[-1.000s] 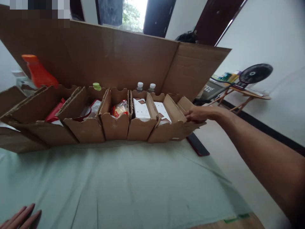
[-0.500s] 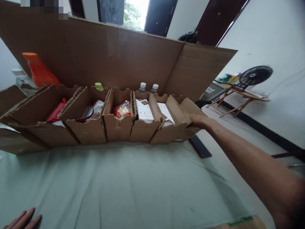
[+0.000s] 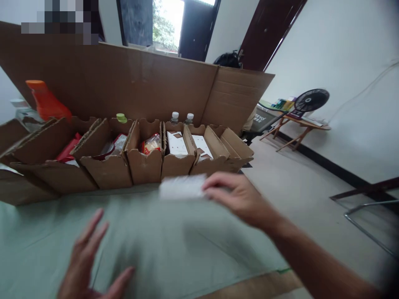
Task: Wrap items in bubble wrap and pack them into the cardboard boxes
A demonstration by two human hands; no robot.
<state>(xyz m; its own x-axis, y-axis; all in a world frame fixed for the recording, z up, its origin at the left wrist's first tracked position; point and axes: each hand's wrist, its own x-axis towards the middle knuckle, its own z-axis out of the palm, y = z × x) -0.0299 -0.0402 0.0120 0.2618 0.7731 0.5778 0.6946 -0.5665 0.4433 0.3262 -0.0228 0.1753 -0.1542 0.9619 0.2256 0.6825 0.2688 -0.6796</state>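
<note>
My right hand (image 3: 232, 195) pinches one end of a flat white rectangular thing (image 3: 182, 187) between thumb and fingers. Motion blurs it, so I cannot tell its kind; it hangs over the pale green cloth (image 3: 149, 232), in front of the cardboard bins. To the lower left, my left hand (image 3: 89, 261) is raised over the cloth with fingers spread, holding nothing. Behind both hands runs a row of open cardboard bins (image 3: 145, 168). They hold a red packet (image 3: 69, 148), a clear and red snack bag (image 3: 151, 144) and white boxes (image 3: 177, 144).
An upright cardboard panel (image 3: 134, 79) stands behind the bins. Before it are an orange bottle (image 3: 48, 101), a green cap (image 3: 121, 118) and two white-capped bottles (image 3: 175, 117). A black fan (image 3: 311, 100) sits on a small wooden table (image 3: 299, 120) at right.
My right hand has come out from the rightmost bin towards the middle, now with the white thing in it. My left hand has risen into view from the lower left, fingers spread.
</note>
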